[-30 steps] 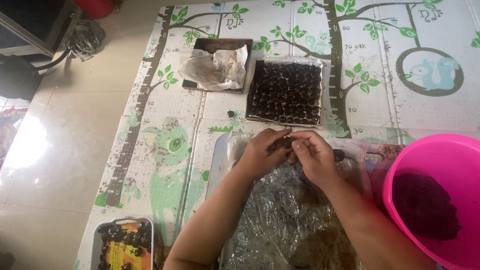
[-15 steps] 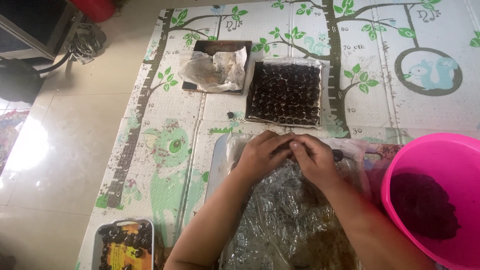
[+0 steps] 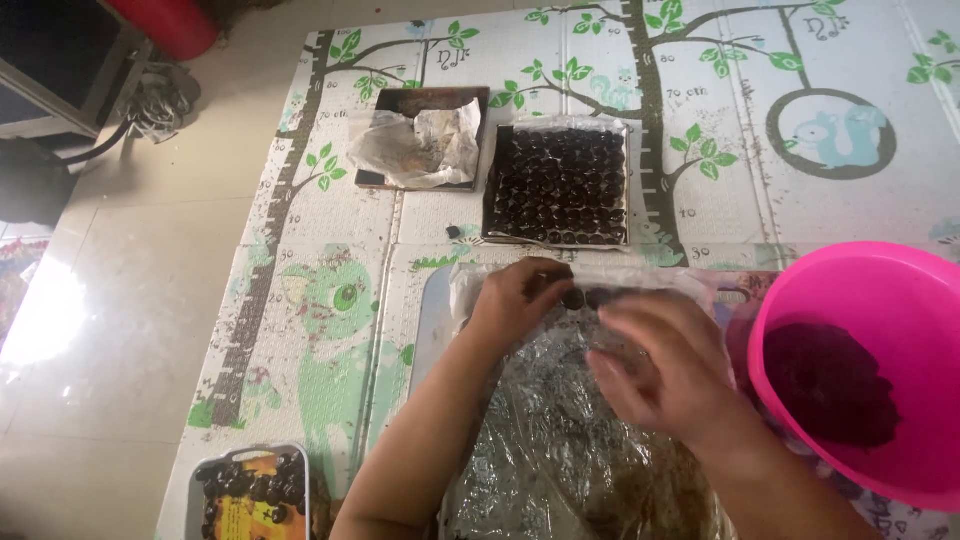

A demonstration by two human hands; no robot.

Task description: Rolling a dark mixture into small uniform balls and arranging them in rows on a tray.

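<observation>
My left hand [image 3: 520,300] rests on a crinkled clear plastic sheet [image 3: 570,450] that covers a board on the floor mat, its fingertips touching two small dark balls [image 3: 585,297] at the sheet's far edge. My right hand [image 3: 670,370] hovers over the sheet just right of the balls, fingers loosely spread and blurred, holding nothing I can see. Beyond the hands stands a tray [image 3: 558,182] packed with several rows of the same dark balls. At the right, a pink bowl [image 3: 870,300] holds a dark mass [image 3: 825,385].
A second dark tray [image 3: 425,145] lined with crumpled paper sits left of the filled one. One stray dark ball [image 3: 453,232] lies on the tree-patterned play mat [image 3: 320,330]. A small tray [image 3: 245,495] with dark balls is at the bottom left. Tiled floor lies at left.
My right hand has pulled back from the dark balls toward me and to the right. The left hand stays at the sheet's far edge.
</observation>
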